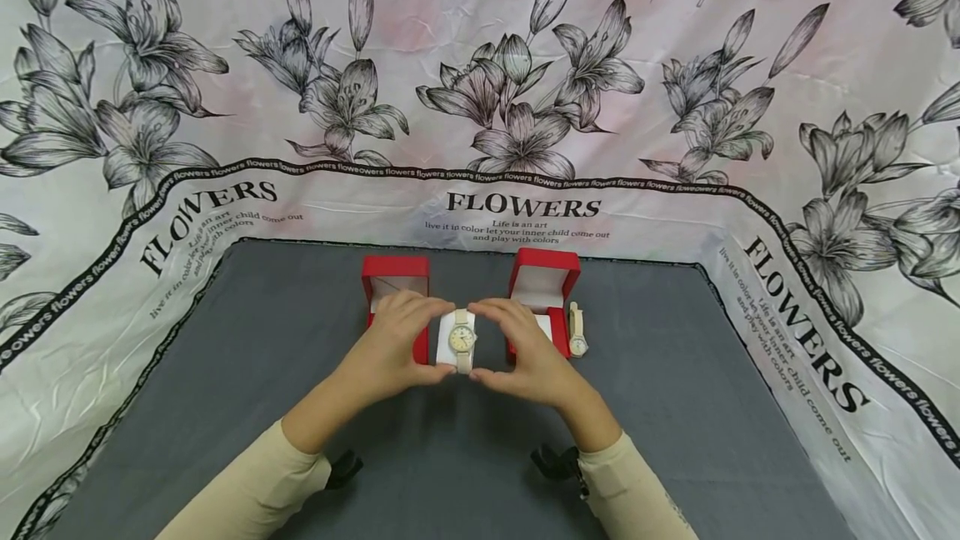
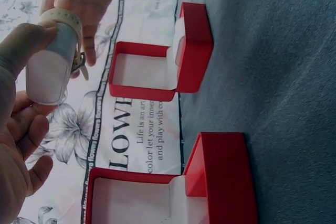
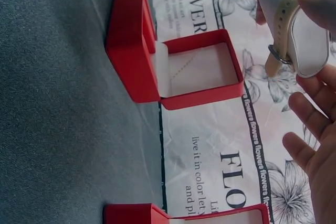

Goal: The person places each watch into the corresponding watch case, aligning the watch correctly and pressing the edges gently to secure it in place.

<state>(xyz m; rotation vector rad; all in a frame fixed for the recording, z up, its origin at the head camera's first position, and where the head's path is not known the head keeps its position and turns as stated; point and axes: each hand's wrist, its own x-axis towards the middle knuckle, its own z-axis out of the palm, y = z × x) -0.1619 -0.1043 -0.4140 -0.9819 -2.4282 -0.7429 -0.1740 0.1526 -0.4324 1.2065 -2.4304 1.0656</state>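
There are two watches (image 1: 462, 338), one in the middle of the picture and one just right of it, plus two red boxes (image 1: 396, 266) and two white cushions (image 1: 443, 350). One left hand (image 1: 396, 342), one right hand (image 1: 538, 363), two sleeves (image 1: 251, 482) and three big FLOWERS words (image 1: 523, 205) show too.

Black "FLOWERS" lettering (image 1: 523, 206) on white cloth (image 1: 360, 211)

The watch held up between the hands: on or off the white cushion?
On: the watch has its strap looped around the white cushion, as both wrist views show.
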